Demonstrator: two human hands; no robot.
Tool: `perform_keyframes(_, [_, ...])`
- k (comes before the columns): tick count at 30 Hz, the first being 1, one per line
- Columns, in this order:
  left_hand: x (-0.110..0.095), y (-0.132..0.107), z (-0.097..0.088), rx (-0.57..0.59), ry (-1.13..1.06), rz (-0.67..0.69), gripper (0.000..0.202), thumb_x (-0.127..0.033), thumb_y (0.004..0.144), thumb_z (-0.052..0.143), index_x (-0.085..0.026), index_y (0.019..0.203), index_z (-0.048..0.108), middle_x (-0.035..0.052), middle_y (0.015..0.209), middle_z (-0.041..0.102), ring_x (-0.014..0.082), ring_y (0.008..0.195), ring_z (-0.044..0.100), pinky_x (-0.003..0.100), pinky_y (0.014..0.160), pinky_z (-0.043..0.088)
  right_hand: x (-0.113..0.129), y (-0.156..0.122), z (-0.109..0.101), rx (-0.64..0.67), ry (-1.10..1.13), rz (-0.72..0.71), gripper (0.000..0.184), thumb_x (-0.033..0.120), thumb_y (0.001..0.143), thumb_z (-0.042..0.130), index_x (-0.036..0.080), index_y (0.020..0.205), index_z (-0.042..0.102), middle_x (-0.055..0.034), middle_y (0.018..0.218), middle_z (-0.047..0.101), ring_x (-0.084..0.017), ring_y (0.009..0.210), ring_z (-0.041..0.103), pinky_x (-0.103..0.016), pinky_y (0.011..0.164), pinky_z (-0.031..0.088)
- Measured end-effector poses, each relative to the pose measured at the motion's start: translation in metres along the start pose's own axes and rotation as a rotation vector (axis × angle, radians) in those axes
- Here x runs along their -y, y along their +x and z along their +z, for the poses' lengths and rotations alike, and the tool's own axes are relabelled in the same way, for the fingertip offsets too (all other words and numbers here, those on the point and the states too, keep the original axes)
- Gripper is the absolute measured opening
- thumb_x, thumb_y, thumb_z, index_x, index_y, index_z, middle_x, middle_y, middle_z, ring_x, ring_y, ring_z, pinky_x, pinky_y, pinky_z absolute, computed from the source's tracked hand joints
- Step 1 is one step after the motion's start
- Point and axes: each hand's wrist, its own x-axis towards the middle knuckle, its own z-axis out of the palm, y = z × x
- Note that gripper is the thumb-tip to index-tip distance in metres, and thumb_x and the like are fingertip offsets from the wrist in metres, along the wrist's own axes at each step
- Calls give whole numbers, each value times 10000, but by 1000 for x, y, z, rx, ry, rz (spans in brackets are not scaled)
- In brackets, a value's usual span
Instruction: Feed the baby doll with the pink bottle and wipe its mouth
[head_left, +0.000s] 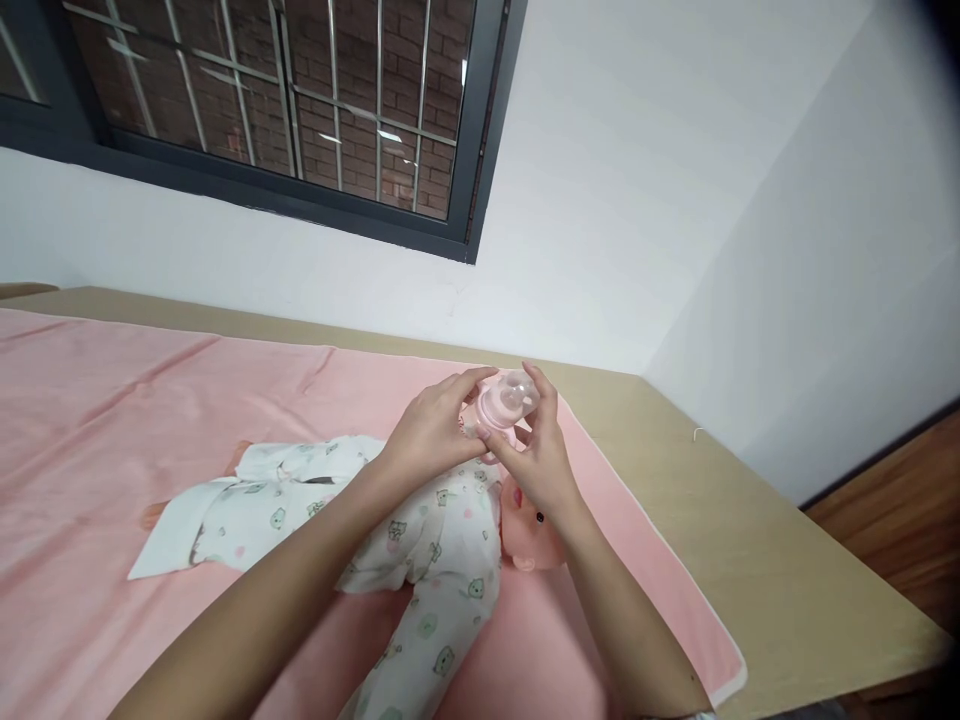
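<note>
A small baby bottle (pixel 495 408) with a pink collar and a clear dome cap is held tilted above the doll's chest. My left hand (pixel 439 420) is closed around the bottle's body. The fingers of my right hand (pixel 541 440) are closed at the cap and collar end, thumb against the collar. Beneath both hands a baby doll (pixel 431 540) lies on its back, in white clothes printed with small green animals. The doll's head (pixel 529 530) is partly hidden behind my right wrist.
A pink blanket (pixel 112 420) with a pale edge spreads under the doll, creased at the left. It lies on a light wooden table (pixel 697 520). White walls meet behind it, and a dark-framed window (pixel 300 190) with metal bars is above.
</note>
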Motion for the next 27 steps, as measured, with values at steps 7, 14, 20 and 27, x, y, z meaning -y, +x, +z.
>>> perform_keyframes(7, [-10, -3, -1, -33, 108, 20, 614, -225, 694, 628, -264, 1283, 458, 21, 1148, 627, 229, 991, 604, 364, 883, 456, 9, -2, -2, -15, -4, -42, 748, 369, 777, 647, 340, 1408, 244, -71, 1321, 475, -208, 1152, 539, -398, 911, 534])
perform_keyframes(14, [-13, -5, -3, 32, 106, 8, 624, -250, 737, 642, -270, 1323, 425, 19, 1142, 637, 236, 988, 618, 368, 881, 474, 4, -1, -3, -62, -33, -34, 720, 359, 758, 657, 340, 1381, 296, -74, 1371, 422, -214, 1124, 550, -381, 861, 548])
perform_keyframes(20, [-23, -11, -14, 108, -45, 55, 603, -378, 836, 593, -302, 1387, 360, 13, 1403, 461, 240, 1247, 473, 372, 1020, 421, -6, 7, -19, -164, -124, -108, 736, 383, 732, 661, 336, 1380, 313, -77, 1402, 392, -231, 1192, 492, -364, 852, 538])
perform_keyframes(27, [-30, -47, -66, 355, -164, -71, 282, -523, 659, 699, -354, 885, 699, 8, 912, 698, 276, 914, 646, 406, 794, 552, -72, 34, -75, -390, -404, -72, 762, 335, 731, 617, 274, 1402, 261, -109, 1353, 441, -237, 1129, 538, -375, 862, 512])
